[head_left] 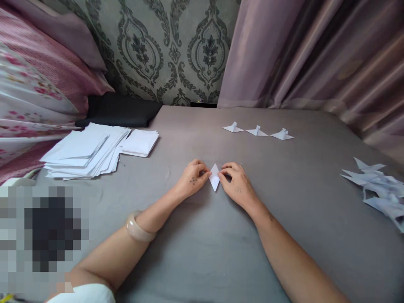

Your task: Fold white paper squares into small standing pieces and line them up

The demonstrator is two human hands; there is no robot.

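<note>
A small diamond of folded white paper (pixel 215 178) lies on the grey cloth, its long points facing toward and away from me. My left hand (pixel 193 177) pinches its left corner between thumb and fingertips. On the opposite side, my right hand (pixel 236 181) grips the right corner in the same way. A crease line runs down the lower half of the paper. My fingertips hide both side corners.
Three folded paper birds (pixel 258 131) stand in a row farther back. A heap of folded paper pieces (pixel 378 185) lies at the right edge. Stacks of white paper sheets (pixel 85 147) and a smaller stack of paper squares (pixel 140 142) sit at the left, before a black item (pixel 123 110).
</note>
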